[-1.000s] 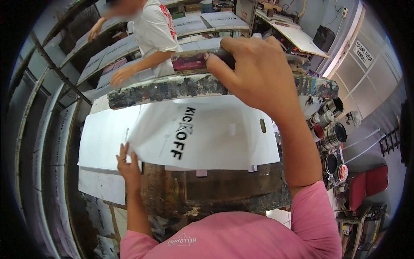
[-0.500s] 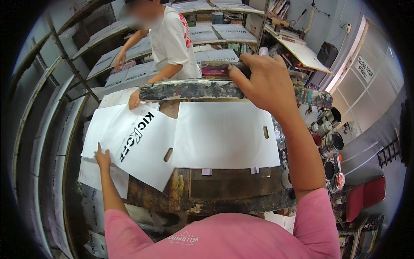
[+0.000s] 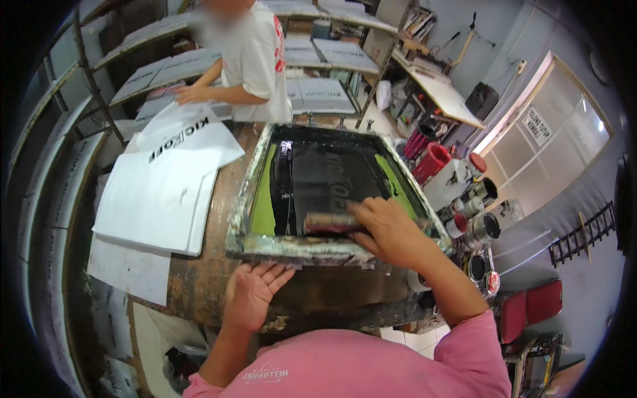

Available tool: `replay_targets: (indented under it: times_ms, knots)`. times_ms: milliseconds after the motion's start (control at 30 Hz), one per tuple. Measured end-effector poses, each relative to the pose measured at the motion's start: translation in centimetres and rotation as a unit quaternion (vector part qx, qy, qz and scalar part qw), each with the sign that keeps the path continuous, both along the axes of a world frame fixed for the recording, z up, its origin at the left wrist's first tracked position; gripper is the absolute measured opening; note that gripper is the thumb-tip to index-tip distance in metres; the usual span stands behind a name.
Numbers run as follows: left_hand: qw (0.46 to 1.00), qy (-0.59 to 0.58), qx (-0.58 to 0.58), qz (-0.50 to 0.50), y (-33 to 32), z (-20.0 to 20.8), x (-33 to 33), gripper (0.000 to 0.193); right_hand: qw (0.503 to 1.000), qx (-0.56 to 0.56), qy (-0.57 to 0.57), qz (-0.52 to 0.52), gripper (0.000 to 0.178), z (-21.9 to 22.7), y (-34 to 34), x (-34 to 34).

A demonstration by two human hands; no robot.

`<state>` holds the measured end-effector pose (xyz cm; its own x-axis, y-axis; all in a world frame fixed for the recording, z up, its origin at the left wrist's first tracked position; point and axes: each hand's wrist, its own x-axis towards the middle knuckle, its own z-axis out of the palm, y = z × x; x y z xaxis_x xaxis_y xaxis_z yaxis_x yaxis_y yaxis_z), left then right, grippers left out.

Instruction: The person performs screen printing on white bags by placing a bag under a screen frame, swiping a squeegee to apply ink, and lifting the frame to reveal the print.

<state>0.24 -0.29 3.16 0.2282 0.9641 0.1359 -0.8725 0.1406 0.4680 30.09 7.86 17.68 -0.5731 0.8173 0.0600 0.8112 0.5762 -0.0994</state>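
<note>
"Fingers of the right hand [image 3: 391, 233] are wrapped round the handle of the squeegee [image 3: 326, 223]. What about the other side?"

"Left hand [image 3: 251, 300]: fingers loosely spread, palm up, holding nothing. It's right by the near rail of the screen frame [image 3: 285, 246]; I can't tell whether the fingertips touch."

"Take me through it, biggest first."

"Stained brown table [image 3: 355, 300] under everything. Then the screen frame, lowered flat over it, with black ink [image 3: 284, 182] across much of the mesh and green showing at both sides. Left of that, a stack of white sheets [image 3: 149, 189], where a co-worker [image 3: 255, 73] has a printed sheet [image 3: 189, 129] partly lifted. Smallest, the squeegee, inside the frame close to the near rail."

"Which step, then?"

"An ink stroke, I'd judge, near the close end of the mesh. The next move calls for a sure grip on the squeegee and a frame that doesn't shift. Whatever lies beneath is hidden."

"And against half a second ago?"

"Then the frame was tipped up, with a blank sheet in plain view below; now it covers that spot. The printed sheet was under the left hand; now only the co-worker has it. The right hand was high; it has come down low."
</note>
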Motion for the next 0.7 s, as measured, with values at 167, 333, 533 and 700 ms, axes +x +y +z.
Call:
replay_targets:
  times_ms: [167, 333, 533, 700]
  knots:
    - [0.962, 0.154, -0.226, 0.018, -2.6, -6.8, 0.6, 0.066, 0.986, -0.142, 0.083, -0.003, 0.046, -10.0, 2.3, 2.6]
    - [0.927, 0.229, -0.298, 0.016, -2.1, -9.7, 0.8, 0.072, 0.989, 0.016, 0.145, -0.039, 0.047, -17.3, 14.4, 3.6]
    - [0.89, 0.284, -0.354, 0.036, -1.7, -9.7, 1.5, 0.079, 0.977, 0.165, 0.128, -0.053, 0.035, -22.0, 30.7, 3.0]
    - [0.875, 0.311, -0.365, 0.06, -2.1, -10.2, 2.1, 0.085, 0.979, 0.164, 0.071, -0.097, 0.035, -24.7, 32.6, 1.3]
